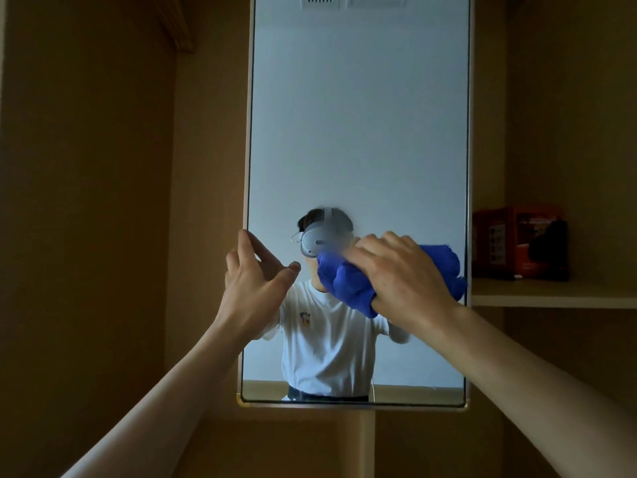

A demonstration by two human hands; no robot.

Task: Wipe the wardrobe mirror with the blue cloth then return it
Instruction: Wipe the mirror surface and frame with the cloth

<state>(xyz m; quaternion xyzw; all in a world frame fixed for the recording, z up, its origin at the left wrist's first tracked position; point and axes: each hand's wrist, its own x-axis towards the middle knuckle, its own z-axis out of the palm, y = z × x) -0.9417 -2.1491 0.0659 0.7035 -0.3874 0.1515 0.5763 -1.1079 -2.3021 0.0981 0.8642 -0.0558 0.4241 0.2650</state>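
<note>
The tall wardrobe mirror (358, 132) fills the middle of the view, its frame edged in pale wood. My right hand (403, 274) grips a bunched blue cloth (348, 284) and presses it against the glass in the lower right half of the mirror. My left hand (255, 281) holds the mirror's left edge, fingertips on the frame and thumb stretched across the glass. The reflection of a person in a white shirt with a headset shows behind the cloth.
A wooden shelf (551, 294) at the right carries a red box (506, 243) with a dark object in front of it. Brown wardrobe panels (103, 201) stand to the left and below the mirror.
</note>
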